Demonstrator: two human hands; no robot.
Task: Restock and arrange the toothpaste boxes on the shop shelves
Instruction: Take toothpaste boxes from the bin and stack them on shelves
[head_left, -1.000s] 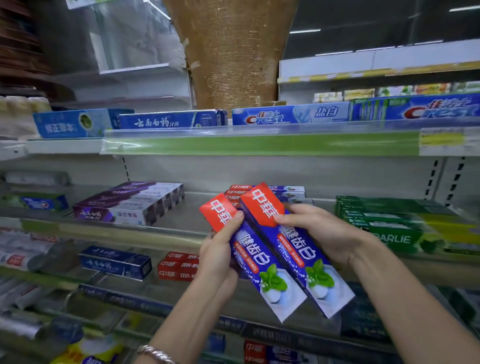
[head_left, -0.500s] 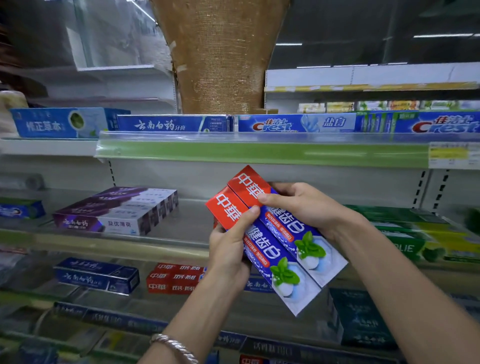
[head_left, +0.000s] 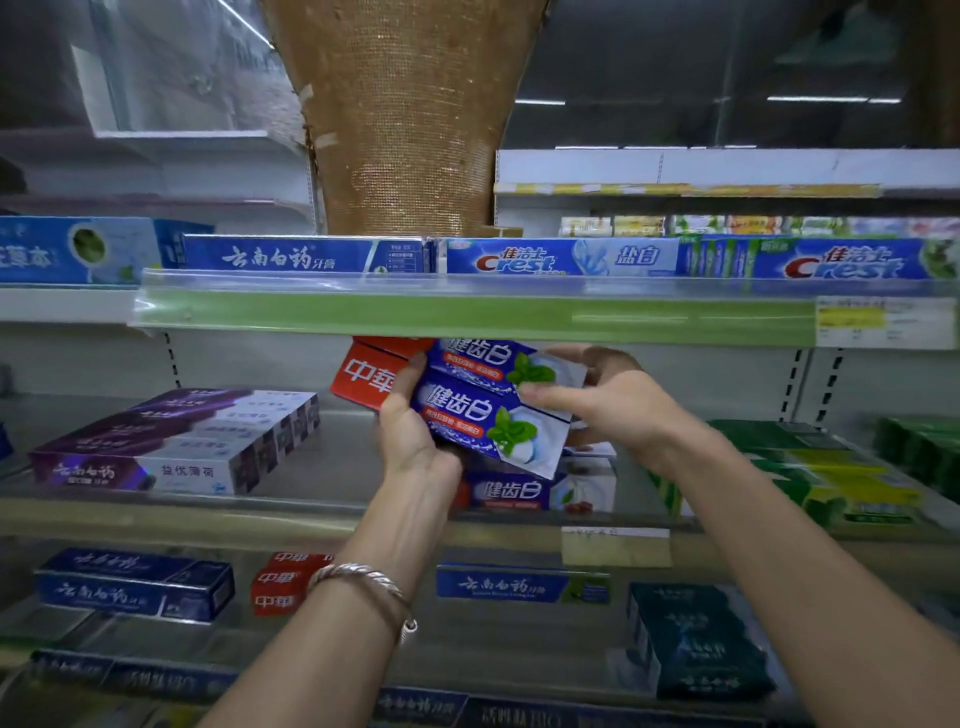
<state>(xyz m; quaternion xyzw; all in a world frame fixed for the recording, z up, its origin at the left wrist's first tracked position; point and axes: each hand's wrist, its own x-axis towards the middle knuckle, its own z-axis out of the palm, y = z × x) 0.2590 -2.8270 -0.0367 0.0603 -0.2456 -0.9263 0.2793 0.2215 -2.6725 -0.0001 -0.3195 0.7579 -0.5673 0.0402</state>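
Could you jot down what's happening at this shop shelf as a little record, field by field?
place: shop shelves stocked with toothpaste
left hand: grips the two red-and-blue boxes near their red end
right hand: holds their white end
where the boxes are: nearly level, just under the green shelf strip, above a matching box on the middle shelf
to the left: purple boxes
to the right: green boxes
shelf above: Crest boxes
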